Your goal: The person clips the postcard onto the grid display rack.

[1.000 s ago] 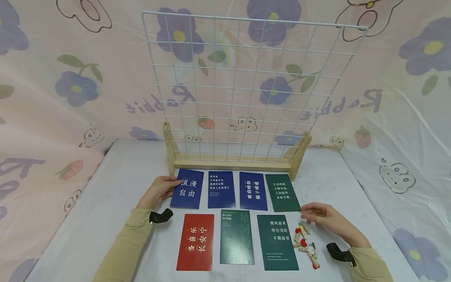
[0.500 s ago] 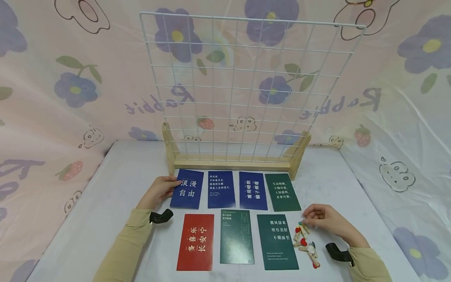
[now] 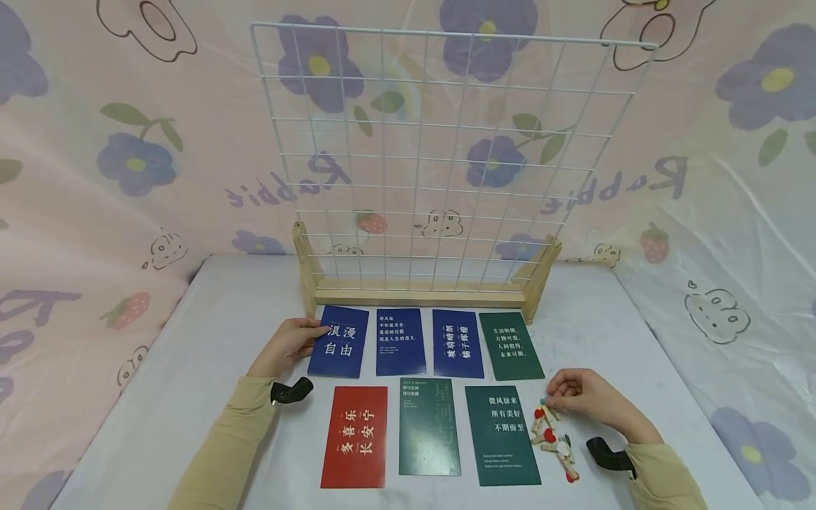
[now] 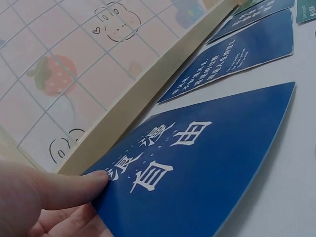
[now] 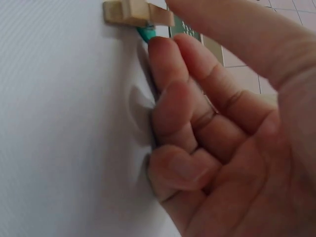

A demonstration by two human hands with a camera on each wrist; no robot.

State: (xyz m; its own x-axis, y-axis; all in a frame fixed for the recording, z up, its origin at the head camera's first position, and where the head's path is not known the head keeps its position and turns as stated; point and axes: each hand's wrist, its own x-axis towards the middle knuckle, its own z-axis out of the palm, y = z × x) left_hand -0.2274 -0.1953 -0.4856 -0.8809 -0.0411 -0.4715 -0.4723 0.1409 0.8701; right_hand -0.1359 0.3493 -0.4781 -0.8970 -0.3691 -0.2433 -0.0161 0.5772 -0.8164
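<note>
Left hand (image 3: pixel 287 348): fingers closed on the left edge of the blue card (image 3: pixel 338 350), thumb on the printed face, the others tucked underneath. Card is at the far left of the layout, just on the near side of the grid stand (image 3: pixel 414 295). Long axis runs near–far, far end swung a bit right. Its near edge looks slightly off the surface (image 3: pixel 586 312) in the left wrist view.

Right hand (image 3: pixel 586 398): fingers curled, tips at the far end of the clip pile (image 3: pixel 550 436), right of the near-right green card (image 3: pixel 502 439). Teal-ended clip (image 5: pixel 136 12) is right by thumb and index; mostly cut off in the right wrist view, so can't tell if it's pinched or only touched.

Key relation: the rest of the pile sits near and left of the right fingers. That clip's long axis seems to slant far-left to near-right. Right hand is the closer one by a lot; left is across the cards, well apart.
</note>
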